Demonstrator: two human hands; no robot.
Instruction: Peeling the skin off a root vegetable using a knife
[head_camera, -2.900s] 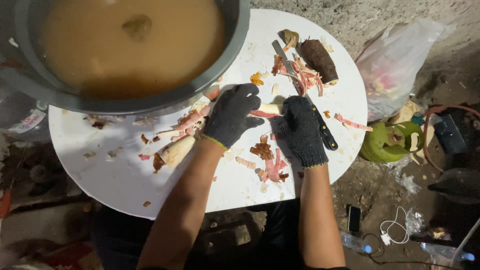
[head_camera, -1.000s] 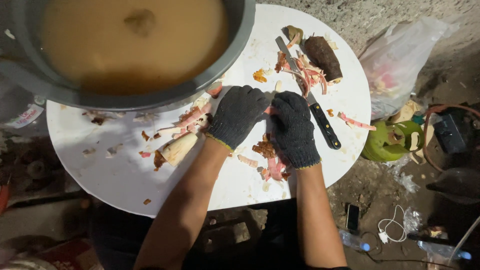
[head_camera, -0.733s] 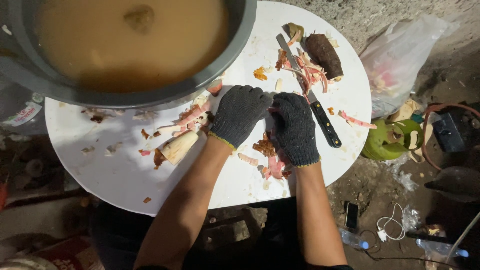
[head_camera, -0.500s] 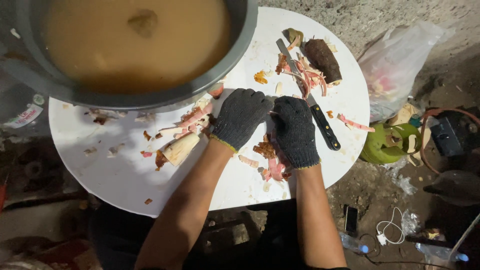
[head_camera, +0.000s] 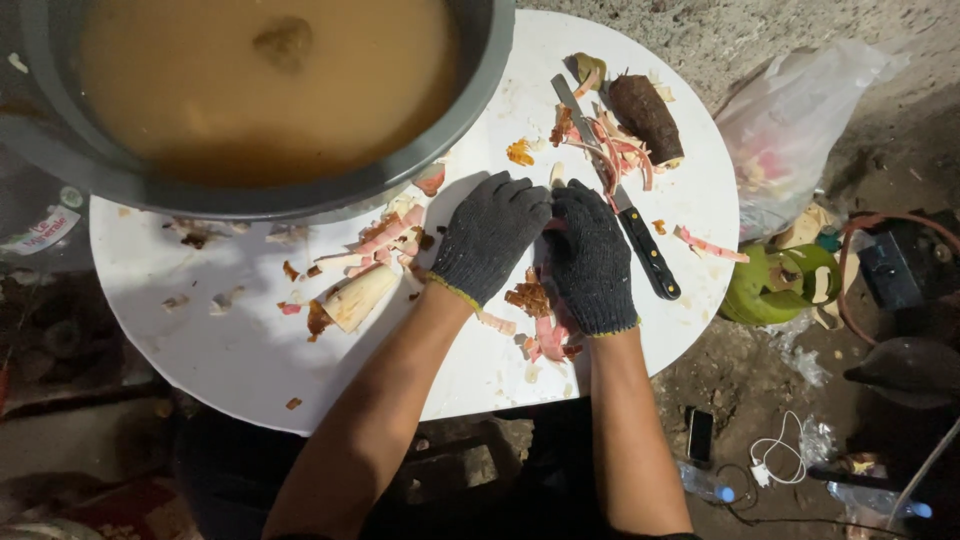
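Our left hand (head_camera: 490, 235) and right hand (head_camera: 592, 255) press together over a small pale piece (head_camera: 557, 176); we cannot tell our grip. A knife (head_camera: 618, 195) lies beside them.

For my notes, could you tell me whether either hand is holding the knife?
No, the knife lies on the white table beside the right hand.
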